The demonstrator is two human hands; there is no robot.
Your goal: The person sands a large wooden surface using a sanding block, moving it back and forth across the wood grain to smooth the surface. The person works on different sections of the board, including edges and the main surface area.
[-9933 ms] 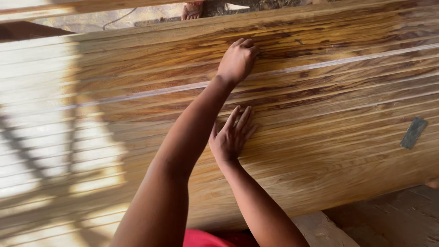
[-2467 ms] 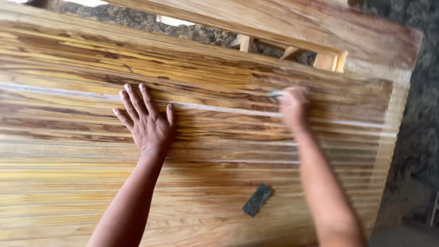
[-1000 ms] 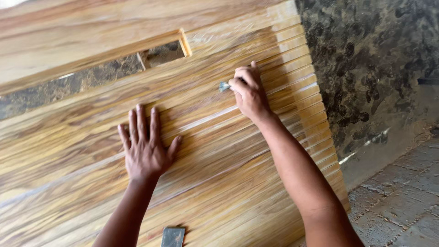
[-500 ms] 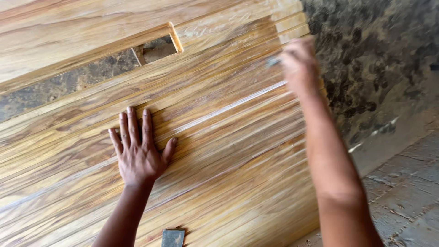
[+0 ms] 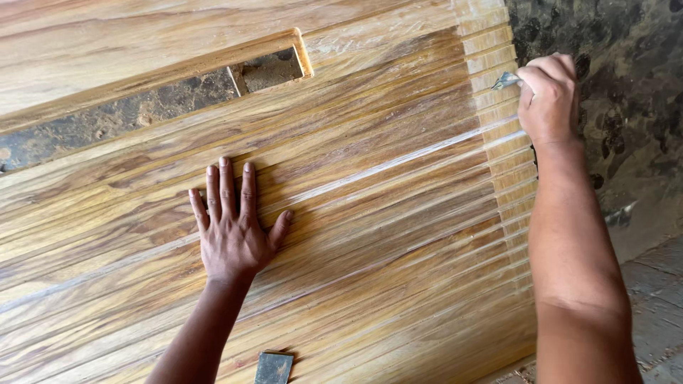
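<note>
Item: small metal-bladed tool [image 5: 506,80], greyish, tip only visible. It is pinched in the right hand [image 5: 548,99], which is curled closed around it, fingers folded over the handle so the rest of the tool is hidden. The blade points left, toward the panel, and its tip meets the ribbed right-hand end [image 5: 498,121] of the grooved wooden panel [image 5: 370,213], high on that edge.

Panel: large, golden-brown with dark grain streaks, lying at a slant across the view. Its grooves and one pale filled line [image 5: 398,162] run lengthwise, rising from lower left to upper right, so the long axis leads straight to the end where the tool sits. The right hand is the nearer one to that end.

Left hand [image 5: 231,227]: spread flat, palm down, fingers apart and pointing up the panel, holding nothing, pressed on the face well left of the tool.

Also present: rectangular cut-out slot [image 5: 156,103] in the upper board; a small dark flat rectangular piece [image 5: 274,368] lying on the panel near the lower frame edge; rough dark wall [image 5: 612,43] behind; paved floor [image 5: 658,299] at lower right.
</note>
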